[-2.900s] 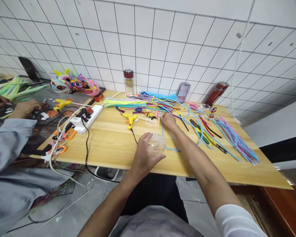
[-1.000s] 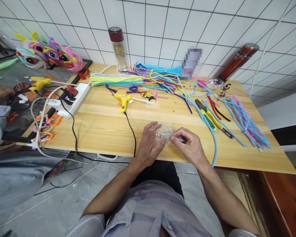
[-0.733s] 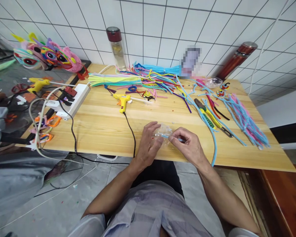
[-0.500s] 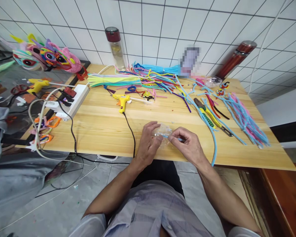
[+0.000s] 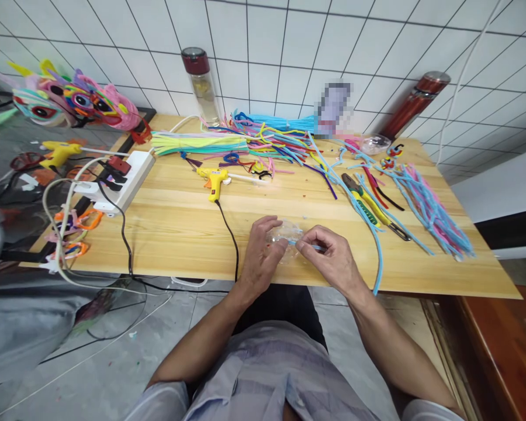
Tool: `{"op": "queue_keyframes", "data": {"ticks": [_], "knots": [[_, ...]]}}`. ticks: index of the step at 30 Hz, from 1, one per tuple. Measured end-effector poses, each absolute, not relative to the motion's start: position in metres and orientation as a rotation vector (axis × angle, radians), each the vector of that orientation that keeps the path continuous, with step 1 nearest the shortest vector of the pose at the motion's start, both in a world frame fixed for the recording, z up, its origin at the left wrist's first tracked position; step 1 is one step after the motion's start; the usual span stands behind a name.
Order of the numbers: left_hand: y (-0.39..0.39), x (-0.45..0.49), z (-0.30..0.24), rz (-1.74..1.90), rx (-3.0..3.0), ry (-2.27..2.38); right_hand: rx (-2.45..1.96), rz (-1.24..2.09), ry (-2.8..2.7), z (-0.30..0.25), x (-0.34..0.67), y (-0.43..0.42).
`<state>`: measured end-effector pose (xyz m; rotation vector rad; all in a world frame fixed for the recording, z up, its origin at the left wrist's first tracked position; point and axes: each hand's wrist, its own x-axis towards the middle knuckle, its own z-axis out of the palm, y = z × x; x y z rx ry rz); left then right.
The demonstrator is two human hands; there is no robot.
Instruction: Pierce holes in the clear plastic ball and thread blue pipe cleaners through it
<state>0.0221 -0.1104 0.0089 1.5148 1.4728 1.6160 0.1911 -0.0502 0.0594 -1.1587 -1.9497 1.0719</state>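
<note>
My left hand is wrapped round a clear plastic ball at the near edge of the wooden table. My right hand pinches one end of a light blue pipe cleaner against the ball. The rest of that pipe cleaner curves away to the right and hangs over the table edge.
A yellow glue gun with a black cord lies ahead, with a heap of coloured pipe cleaners behind it. Pliers and more pipe cleaners lie right. A white power strip, two bottles and colourful masks are there too.
My right hand left the pipe cleaner heap with a light blue one and came to the ball in my left hand. In the last second both hands stay almost still.
</note>
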Motion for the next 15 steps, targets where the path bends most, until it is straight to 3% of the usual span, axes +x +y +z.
{"op": "queue_keyframes", "data": {"ticks": [15], "knots": [[-0.1152, 0.0198, 0.0111, 1.575, 1.442, 1.42, -1.166, 1.066, -1.958, 0.06, 0.1921, -0.0513]]}}
